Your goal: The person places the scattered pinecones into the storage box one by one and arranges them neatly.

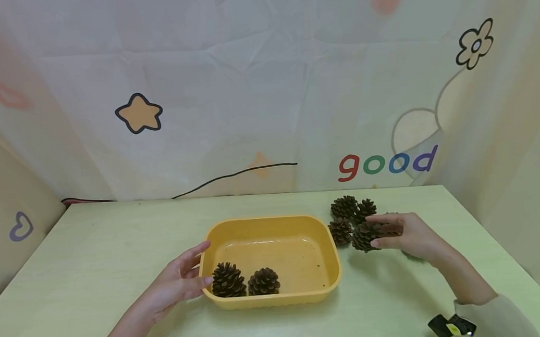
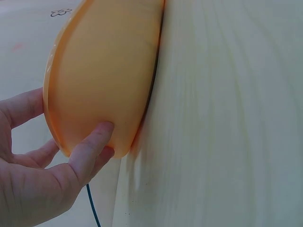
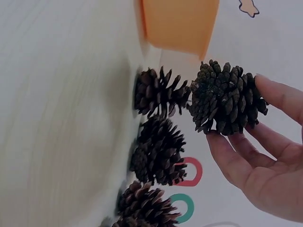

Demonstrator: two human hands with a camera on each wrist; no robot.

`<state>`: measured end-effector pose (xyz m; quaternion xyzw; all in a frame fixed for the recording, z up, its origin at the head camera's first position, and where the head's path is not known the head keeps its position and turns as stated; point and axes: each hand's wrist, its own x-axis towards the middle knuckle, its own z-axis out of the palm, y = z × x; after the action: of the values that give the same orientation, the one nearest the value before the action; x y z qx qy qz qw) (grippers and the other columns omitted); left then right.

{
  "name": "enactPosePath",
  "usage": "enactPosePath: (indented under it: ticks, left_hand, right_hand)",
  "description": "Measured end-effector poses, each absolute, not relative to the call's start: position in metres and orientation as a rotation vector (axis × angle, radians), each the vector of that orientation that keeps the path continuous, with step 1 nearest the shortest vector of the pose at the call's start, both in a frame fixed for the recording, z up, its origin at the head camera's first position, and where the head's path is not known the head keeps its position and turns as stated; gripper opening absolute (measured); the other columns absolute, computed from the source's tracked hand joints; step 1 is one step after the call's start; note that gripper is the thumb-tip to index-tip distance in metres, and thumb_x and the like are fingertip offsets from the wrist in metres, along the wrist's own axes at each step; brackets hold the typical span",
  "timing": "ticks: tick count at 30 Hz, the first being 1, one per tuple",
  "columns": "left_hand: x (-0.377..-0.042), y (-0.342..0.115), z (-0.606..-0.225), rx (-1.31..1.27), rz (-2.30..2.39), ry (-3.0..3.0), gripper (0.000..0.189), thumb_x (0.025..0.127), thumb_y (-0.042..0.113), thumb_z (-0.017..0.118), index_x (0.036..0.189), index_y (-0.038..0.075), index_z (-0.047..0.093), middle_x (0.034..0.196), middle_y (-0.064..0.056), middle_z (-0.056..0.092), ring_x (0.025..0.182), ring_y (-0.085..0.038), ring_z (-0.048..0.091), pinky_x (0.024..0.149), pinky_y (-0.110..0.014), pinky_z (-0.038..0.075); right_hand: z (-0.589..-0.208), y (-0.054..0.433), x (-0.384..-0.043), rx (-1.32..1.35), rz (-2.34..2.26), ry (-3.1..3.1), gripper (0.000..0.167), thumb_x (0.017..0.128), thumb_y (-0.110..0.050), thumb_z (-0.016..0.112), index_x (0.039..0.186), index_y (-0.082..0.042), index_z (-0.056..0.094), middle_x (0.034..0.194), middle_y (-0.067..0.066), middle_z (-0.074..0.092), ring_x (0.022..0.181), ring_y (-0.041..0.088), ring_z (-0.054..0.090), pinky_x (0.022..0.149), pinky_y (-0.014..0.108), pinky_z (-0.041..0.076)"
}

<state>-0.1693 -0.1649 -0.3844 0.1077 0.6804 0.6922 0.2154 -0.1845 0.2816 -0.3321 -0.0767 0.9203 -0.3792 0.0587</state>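
Note:
My left hand (image 1: pixel 176 280) holds the left end of a yellow plastic basin (image 1: pixel 272 300); in the left wrist view its fingertips lie against the basin's outer wall (image 2: pixel 104 61). Inside the basin, at its near left, sit two brown pine cones, a larger one (image 1: pixel 228 281) and a smaller one (image 1: pixel 264 282). To the right of the basin, my right hand (image 1: pixel 411 234) pinches a pine cone (image 1: pixel 365 236) between thumb and fingers. The right wrist view shows this pine cone (image 3: pixel 225 99) raised off the table.
Several more pine cones (image 1: pixel 344 206) cluster on the table (image 1: pixel 130 251) just right of the basin, beside the right hand. Part of another dark thing shows under the right wrist. A black device (image 1: pixel 452 326) is at the right sleeve. A printed curtain (image 1: pixel 256 112) hangs behind the table.

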Motion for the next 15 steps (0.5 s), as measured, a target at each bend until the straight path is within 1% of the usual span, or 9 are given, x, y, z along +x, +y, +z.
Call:
enactPosePath:
  ticks: [3, 10, 15]
  left_hand:
    - [-0.170, -0.165, -0.385, 0.309, 1.920, 1.884, 0.082, 0.082, 0.003, 0.064, 0.146, 0.005, 0.012, 0.145, -0.031, 0.013, 0.114, -0.029, 0.048, 0.084, -0.041, 0.049]
    - [-0.170, -0.165, -0.386, 0.299, 1.914, 1.896, 0.082, 0.081, 0.004, 0.066, 0.146, 0.006, 0.014, 0.145, -0.030, 0.014, 0.115, -0.030, 0.048, 0.084, -0.041, 0.049]
    - [-0.170, -0.165, -0.386, 0.281, 1.915, 1.895, 0.083, 0.081, 0.004, 0.066, 0.146, 0.007, 0.016, 0.145, -0.029, 0.014, 0.115, -0.030, 0.048, 0.084, -0.041, 0.048]
  right_hand:
    - [-0.329, 0.277, -0.181, -0.277, -1.199, 2.772, 0.060, 0.079, -0.025, 0.071, 0.129, -0.001, 0.049, 0.128, 0.024, 0.049, 0.108, 0.037, 0.053, 0.084, 0.044, 0.049]
    - [-0.322, 0.263, -0.173, -0.363, -1.310, 2.722, 0.058, 0.079, -0.020, 0.071, 0.129, 0.000, 0.049, 0.126, 0.023, 0.051, 0.107, 0.035, 0.054, 0.080, 0.031, 0.051]
    - [-0.318, 0.251, -0.169, -0.408, -1.351, 2.686, 0.056, 0.078, -0.018, 0.072, 0.127, -0.001, 0.051, 0.126, 0.022, 0.050, 0.109, 0.036, 0.053, 0.079, 0.030, 0.051]
